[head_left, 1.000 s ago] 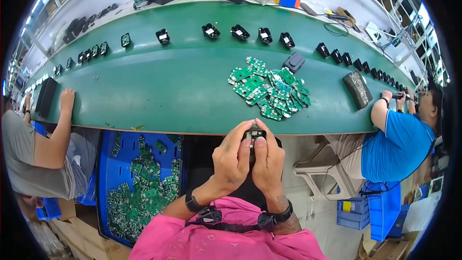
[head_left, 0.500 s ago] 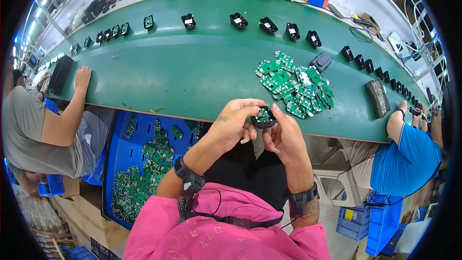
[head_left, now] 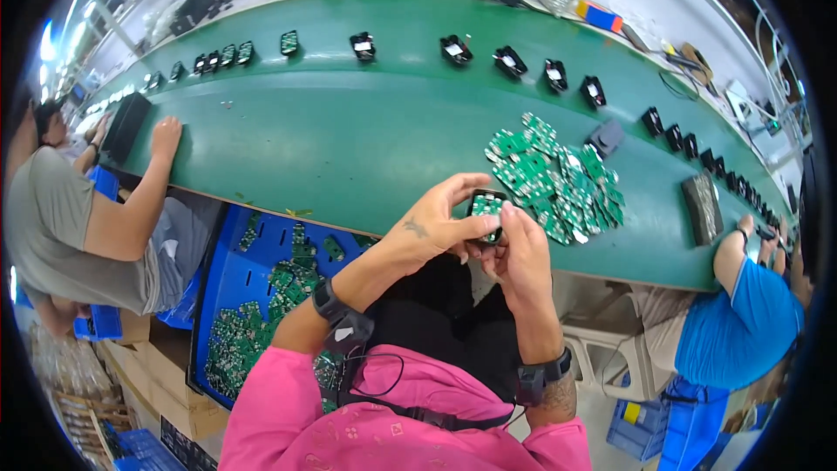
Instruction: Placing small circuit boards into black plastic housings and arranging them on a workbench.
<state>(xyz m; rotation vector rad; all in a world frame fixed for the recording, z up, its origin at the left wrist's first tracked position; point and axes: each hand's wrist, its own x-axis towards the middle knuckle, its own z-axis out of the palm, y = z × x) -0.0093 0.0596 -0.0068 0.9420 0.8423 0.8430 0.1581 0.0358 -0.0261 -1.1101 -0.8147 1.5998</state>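
Between my hands, just off the near edge of the green bench, is a small black plastic housing [head_left: 473, 201] with a green circuit board [head_left: 490, 206] seated inside it. My left hand [head_left: 433, 225] grips it from the left, its thumb across the lower part and its fingers behind. From the right, my right hand [head_left: 524, 247] pinches the housing, thumb and fingertips at its right edge. The fingers under the housing are partly hidden. Just beyond, a heap of loose green circuit boards [head_left: 558, 181] lies on the bench, with a dark grey plastic piece [head_left: 605, 137] at its far side.
Black housings [head_left: 455, 50] stand in a row along the far side of the bench [head_left: 349, 148]. A blue bin [head_left: 228, 272] of circuit boards sits below left. A dark block [head_left: 702, 208] lies to the right. Co-workers sit on both sides, in grey [head_left: 61, 218] and blue [head_left: 741, 323].
The housing has been tilted so that its open face and the board show more fully. My thumbs have shifted over its lower and right edges. The whole view has shifted slightly.
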